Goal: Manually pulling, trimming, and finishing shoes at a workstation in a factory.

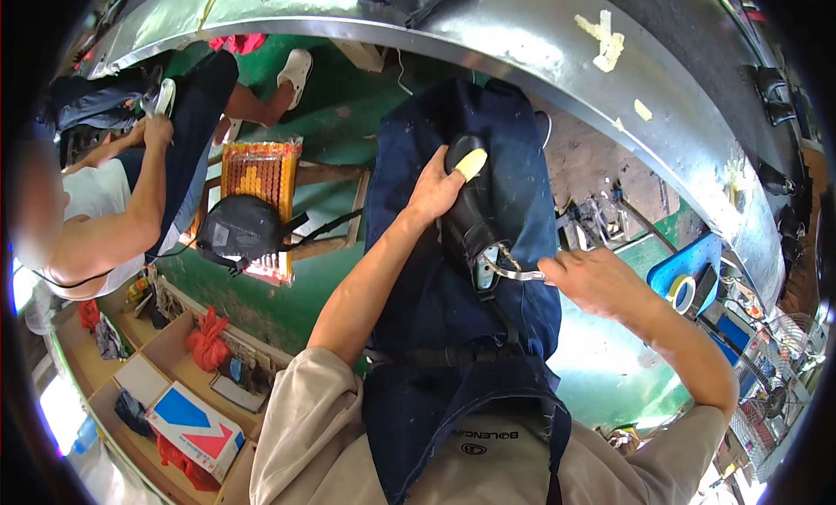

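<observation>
A black leather shoe (468,213) lies lengthwise on the dark blue apron (405,279) over my lap. My left hand (433,190) is closed around its far end, with a yellow cover (471,164) on the thumb pressing on the leather. At the shoe's near end, a pale surface (485,268) shows inside the black edge. My right hand (585,281) grips metal pincers (521,275), whose curved jaws reach that near end from the right. Whether the jaws pinch the leather is too small to tell.
A curved metal bench (522,48) spans the far side. At left, a co-worker (131,191) sits near a stool with a beaded cover (261,178) and black bag (239,226). Shelving (131,379) stands lower left. Loose tools (596,222), a tape roll (682,293) and a fan (788,340) are at right.
</observation>
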Demonstrator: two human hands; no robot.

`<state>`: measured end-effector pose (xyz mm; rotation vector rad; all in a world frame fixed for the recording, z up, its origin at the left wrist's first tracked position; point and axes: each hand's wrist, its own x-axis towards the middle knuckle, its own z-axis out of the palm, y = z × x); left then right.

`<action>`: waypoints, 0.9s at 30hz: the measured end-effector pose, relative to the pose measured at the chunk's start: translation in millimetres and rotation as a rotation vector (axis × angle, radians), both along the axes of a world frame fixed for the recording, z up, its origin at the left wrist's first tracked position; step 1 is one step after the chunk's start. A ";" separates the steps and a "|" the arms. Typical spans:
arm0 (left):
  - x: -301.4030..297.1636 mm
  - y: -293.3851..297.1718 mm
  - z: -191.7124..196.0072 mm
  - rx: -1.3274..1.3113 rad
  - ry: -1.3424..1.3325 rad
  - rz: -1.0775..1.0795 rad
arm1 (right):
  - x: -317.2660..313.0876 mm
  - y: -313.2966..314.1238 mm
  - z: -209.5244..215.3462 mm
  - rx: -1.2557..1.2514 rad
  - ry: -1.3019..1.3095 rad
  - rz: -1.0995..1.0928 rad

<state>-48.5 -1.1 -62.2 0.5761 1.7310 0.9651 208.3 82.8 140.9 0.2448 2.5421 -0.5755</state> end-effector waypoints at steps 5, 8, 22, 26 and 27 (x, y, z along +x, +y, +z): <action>-7.4 6.6 47.8 0.235 -0.209 0.341 | 31.8 4.7 0.2 -0.358 0.225 -0.189; -20.3 17.1 101.2 0.738 -0.413 0.168 | 48.2 -3.7 -3.3 -0.454 0.252 -0.742; 28.4 -21.5 62.8 0.365 -0.804 0.491 | -39.1 30.7 -39.2 -0.261 0.214 -0.437; 35.1 -34.6 44.1 0.446 0.006 0.069 | -52.1 36.9 -39.8 -0.187 0.254 -0.344; 36.3 -35.2 45.0 0.453 0.013 0.039 | -56.2 41.0 -35.8 -0.200 0.139 -0.351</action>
